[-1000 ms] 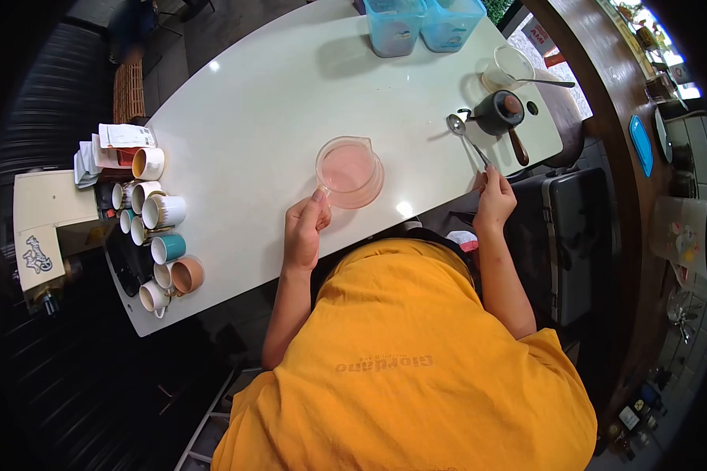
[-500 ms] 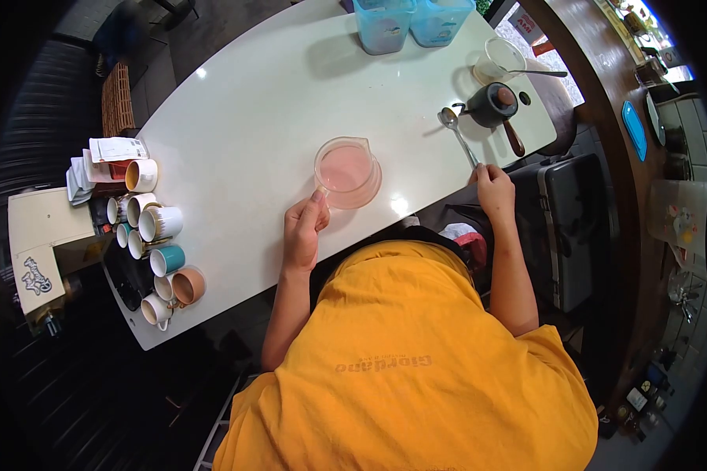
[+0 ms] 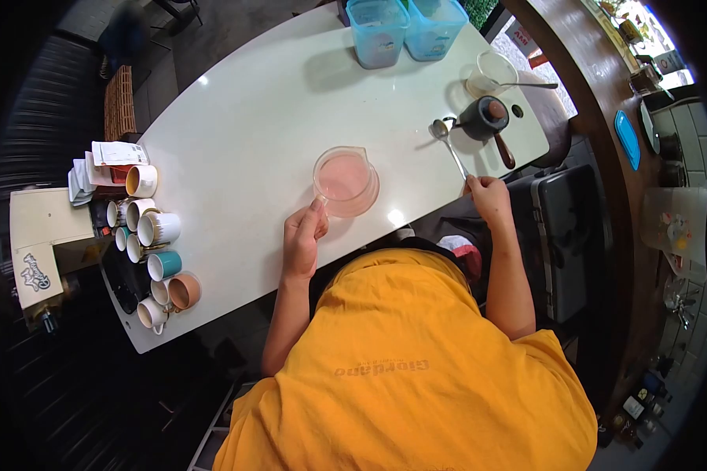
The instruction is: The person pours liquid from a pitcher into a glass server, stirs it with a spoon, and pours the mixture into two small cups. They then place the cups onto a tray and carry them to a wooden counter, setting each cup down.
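Observation:
My left hand is closed on the handle of a clear spouted pitcher that holds pink liquid, over the front part of the white table. To the right, my right hand pinches the handle end of a long metal spoon, whose bowl points away from me. Beyond that spoon sits a small dark pot with a brown knob and a brown handle. Behind the pot is a clear plastic cup with another spoon lying across it.
Two translucent blue containers stand at the table's far edge. Several mugs crowd the left end, beside paper packets and a cream-coloured machine. A black case is at right, below the table.
The camera view has shifted slightly, so the table's things appear a little displaced. Both hands keep their holds; the spoon and pitcher look nearly still.

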`<state>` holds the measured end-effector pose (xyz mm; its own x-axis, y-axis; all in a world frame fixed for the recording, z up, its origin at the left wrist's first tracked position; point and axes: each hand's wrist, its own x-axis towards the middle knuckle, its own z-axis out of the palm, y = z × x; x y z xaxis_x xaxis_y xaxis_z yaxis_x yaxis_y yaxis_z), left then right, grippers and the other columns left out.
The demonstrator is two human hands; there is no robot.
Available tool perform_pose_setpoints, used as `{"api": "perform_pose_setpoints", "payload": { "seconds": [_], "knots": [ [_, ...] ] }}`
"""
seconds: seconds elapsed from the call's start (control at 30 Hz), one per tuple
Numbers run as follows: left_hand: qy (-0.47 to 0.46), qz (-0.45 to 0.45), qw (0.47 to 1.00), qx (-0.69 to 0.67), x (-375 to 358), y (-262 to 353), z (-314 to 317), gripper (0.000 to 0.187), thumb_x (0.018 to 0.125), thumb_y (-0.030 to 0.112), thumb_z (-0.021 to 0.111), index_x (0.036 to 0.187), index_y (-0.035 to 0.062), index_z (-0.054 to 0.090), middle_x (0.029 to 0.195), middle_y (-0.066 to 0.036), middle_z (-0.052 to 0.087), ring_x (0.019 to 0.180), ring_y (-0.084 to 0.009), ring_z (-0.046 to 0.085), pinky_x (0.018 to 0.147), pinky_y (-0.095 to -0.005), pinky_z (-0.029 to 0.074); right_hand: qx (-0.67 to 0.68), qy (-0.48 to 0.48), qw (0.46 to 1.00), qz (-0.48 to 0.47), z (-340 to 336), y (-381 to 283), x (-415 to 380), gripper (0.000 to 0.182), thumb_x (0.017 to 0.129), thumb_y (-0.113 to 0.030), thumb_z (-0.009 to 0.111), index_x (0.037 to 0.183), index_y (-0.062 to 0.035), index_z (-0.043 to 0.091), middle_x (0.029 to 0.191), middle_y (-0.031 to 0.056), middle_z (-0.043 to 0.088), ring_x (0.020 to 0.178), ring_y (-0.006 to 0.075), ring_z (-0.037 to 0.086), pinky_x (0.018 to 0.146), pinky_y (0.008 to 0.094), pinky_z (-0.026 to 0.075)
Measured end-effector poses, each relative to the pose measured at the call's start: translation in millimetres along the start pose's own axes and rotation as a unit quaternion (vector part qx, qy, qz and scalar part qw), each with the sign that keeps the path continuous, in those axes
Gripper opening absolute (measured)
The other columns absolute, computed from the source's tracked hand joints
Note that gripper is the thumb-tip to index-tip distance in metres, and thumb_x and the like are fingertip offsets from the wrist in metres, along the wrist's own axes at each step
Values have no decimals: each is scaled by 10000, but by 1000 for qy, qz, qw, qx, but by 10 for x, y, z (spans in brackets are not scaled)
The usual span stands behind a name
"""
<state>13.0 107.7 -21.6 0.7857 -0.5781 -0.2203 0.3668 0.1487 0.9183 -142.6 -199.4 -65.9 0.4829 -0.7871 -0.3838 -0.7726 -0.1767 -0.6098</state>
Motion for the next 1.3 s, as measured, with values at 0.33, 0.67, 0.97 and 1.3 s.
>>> {"api": "perform_pose_setpoints", "payload": {
  "seconds": [0.33,0.67,0.97,1.3],
  "knots": [
    [20,24,999,10,-52,47,109,463,978,263,508,568,109,359,553,60,298,534,-63,241,519,-255,205,87,-22,990,-113,-39,-275,-140,327,874,-285,631,795,29,677,602,34,582,573,88,518,567,259,416],
    [8,40,997,65,-171,199,330,472,987,275,474,570,96,342,556,36,277,549,-100,256,547,-275,234,174,-258,795,-521,74,-1294,-418,842,678,-213,834,1398,-90,415,1341,101,495,1030,204,571,844,293,449],
    [50,3,996,77,-218,42,758,418,984,258,471,613,82,390,606,47,333,589,-74,288,566,-253,262,135,-354,798,-469,-92,-1160,-187,926,577,-202,887,1372,-60,435,1325,124,493,1022,239,577,865,327,465],
    [118,31,992,44,-381,32,785,414,984,308,391,628,102,341,604,30,301,599,-100,283,597,-272,260,121,-378,762,-511,-1,-1361,-206,897,592,-158,879,1369,-60,441,1360,126,477,1103,233,561,876,307,462]
  ]
}}
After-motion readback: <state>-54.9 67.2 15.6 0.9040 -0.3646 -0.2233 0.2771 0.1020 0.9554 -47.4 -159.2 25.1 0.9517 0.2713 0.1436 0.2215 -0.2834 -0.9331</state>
